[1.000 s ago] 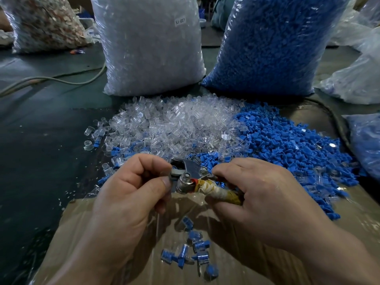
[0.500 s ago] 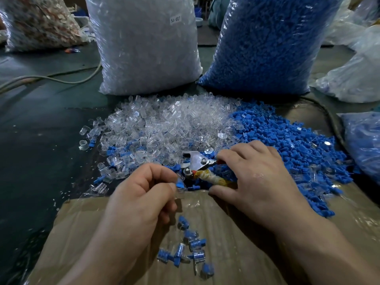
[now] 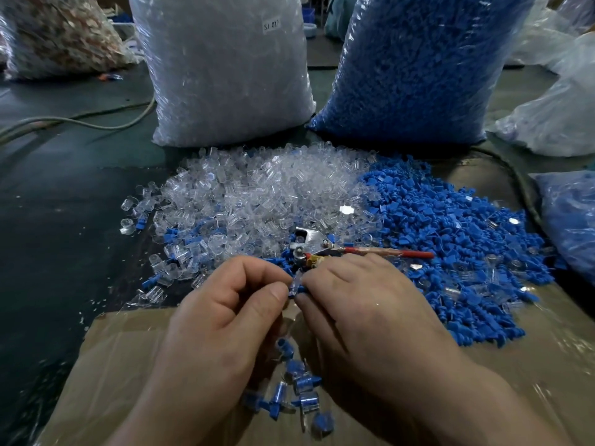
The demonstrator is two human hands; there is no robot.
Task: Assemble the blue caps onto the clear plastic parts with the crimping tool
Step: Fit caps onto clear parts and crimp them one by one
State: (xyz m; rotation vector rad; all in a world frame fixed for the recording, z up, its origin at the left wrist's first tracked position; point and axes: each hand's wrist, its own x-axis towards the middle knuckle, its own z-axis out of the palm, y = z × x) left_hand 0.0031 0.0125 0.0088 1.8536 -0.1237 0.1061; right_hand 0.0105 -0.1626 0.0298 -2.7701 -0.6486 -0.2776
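A heap of clear plastic parts (image 3: 257, 194) lies beside a heap of blue caps (image 3: 450, 233) on the table. The crimping tool (image 3: 325, 247), metal-headed with red handles, lies on the heaps just beyond my hands. My left hand (image 3: 231, 310) and my right hand (image 3: 360, 304) meet in the middle, both pinching one small clear part with a blue cap (image 3: 295, 284) between their fingertips. Several assembled pieces (image 3: 299, 391) lie on the cardboard under my wrists.
A big bag of clear parts (image 3: 222, 69) and a big bag of blue caps (image 3: 415, 66) stand behind the heaps. More bags sit at the far left (image 3: 61, 30) and right (image 3: 553, 117). A cable (image 3: 80, 122) crosses the dark table at left. Taped cardboard (image 3: 122, 365) covers the near edge.
My right hand has let go of the crimping tool, which now lies on the heaps. Both hands have come together on one small piece.
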